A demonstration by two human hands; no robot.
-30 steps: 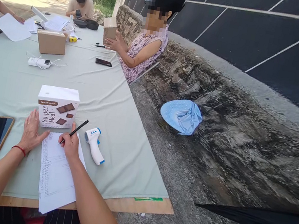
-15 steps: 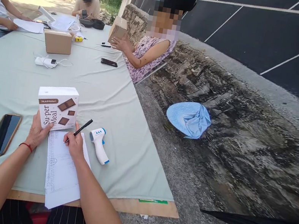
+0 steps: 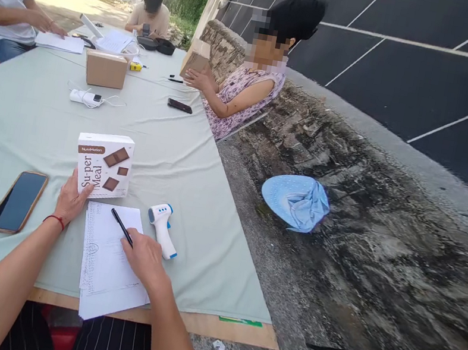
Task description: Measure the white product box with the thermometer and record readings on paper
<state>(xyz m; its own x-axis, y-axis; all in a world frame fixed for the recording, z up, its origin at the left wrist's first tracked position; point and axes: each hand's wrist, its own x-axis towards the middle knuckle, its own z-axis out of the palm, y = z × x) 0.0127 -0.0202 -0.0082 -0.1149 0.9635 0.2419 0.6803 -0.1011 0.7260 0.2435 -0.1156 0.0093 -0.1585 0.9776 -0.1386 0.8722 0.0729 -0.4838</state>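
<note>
My left hand grips the lower left corner of a white and brown "Su-per Meal" box, its printed front tilted toward me. In my right hand is a black pen, slanting up to the left over a stack of printed sheets. The hand rests at the right edge of the papers, fingers closed round the pen. Just right of the sheets lies a white and blue infrared thermometer. A phone in a brown case lies left of my left hand.
Farther up the cloth-covered table are a brown carton, a white device with cables and a dark phone. A person at the right holds a carton. Two other people sit beyond. A blue hat lies on the stone ledge.
My right hand has moved down and right, away from the box, and the pen now slants the other way. My left hand still holds the box. The whole view has shifted slightly.
</note>
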